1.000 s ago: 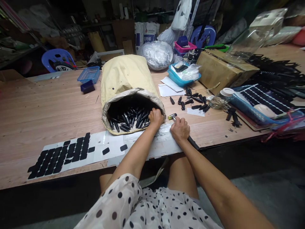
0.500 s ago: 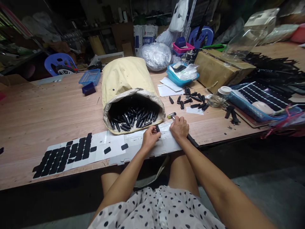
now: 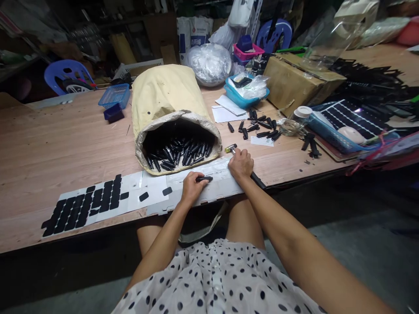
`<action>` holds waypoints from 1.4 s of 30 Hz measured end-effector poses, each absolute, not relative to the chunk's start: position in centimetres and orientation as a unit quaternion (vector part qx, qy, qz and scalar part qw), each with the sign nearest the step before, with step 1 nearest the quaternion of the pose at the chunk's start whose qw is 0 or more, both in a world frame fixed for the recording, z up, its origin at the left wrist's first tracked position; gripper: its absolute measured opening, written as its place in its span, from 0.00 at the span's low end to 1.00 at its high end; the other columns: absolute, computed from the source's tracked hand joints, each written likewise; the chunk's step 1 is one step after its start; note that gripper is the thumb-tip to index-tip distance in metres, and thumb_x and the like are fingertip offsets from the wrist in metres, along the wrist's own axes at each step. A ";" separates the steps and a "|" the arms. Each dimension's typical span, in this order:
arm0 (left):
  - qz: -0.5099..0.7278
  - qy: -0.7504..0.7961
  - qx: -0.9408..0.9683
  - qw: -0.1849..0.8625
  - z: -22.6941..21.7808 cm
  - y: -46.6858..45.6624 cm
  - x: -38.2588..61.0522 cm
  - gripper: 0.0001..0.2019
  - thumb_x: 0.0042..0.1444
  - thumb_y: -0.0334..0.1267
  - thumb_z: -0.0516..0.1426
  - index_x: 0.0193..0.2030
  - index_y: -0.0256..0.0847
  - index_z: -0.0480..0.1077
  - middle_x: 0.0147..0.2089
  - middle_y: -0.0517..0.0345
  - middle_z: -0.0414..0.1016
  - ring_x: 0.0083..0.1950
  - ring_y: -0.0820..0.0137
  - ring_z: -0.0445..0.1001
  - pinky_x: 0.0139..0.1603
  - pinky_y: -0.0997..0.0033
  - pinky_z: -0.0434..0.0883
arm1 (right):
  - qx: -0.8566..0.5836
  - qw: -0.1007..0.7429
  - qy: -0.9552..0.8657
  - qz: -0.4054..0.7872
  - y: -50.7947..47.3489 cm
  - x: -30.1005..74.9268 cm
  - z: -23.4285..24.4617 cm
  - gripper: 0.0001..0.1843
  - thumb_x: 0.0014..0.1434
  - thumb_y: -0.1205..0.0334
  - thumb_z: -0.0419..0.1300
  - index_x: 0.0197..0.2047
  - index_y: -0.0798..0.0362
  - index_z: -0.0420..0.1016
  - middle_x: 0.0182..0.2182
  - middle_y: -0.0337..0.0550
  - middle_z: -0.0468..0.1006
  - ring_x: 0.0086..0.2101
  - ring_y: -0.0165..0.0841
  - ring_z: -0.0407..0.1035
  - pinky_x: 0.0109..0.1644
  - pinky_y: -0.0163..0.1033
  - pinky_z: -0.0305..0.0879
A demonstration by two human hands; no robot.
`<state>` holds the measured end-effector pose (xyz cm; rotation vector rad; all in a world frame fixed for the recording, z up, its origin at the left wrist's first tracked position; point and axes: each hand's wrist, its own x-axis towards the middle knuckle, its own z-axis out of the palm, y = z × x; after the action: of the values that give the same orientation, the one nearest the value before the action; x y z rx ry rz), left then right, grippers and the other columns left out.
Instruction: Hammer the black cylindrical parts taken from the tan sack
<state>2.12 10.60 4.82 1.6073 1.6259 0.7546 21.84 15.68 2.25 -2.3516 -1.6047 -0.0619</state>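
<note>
In my left hand, a small slim black plastic piece lies pinched and nearly level, just over a grey-white flat board at the table edge. My right hand is wrapped around a small hammer. Its yellowish-tipped head points away from me, and its black handle comes out below the fist. Beyond my hands a cream sack lies on its side, mouth toward me, with many similar black pieces inside.
Black rounded stickers cover a white sheet at the left. Loose black pieces lie scattered to the right of the sack. Further round are a turquoise basket, a cardboard box, a jar and a blue basket.
The black piece has turned from upright to nearly level in my left hand, which has shifted slightly left. My right hand still grips the hammer. The whole view has moved a little.
</note>
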 end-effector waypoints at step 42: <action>0.215 0.607 0.726 0.243 3.2 11.6 3.8 0.10 0.55 0.36 0.63 0.44 0.51 0.81 0.44 0.57 0.77 0.51 0.60 0.69 0.54 0.61 0.66 | -0.683 0.303 -0.651 0.131 8.3 21.7 3.3 0.24 0.65 0.65 0.47 0.61 0.49 0.72 0.50 0.48 0.79 0.46 0.37 0.72 0.50 0.39 0.68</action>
<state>3.85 11.63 3.25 1.9831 1.6593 0.5871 21.72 8.27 3.34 -1.8111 -1.7248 0.3480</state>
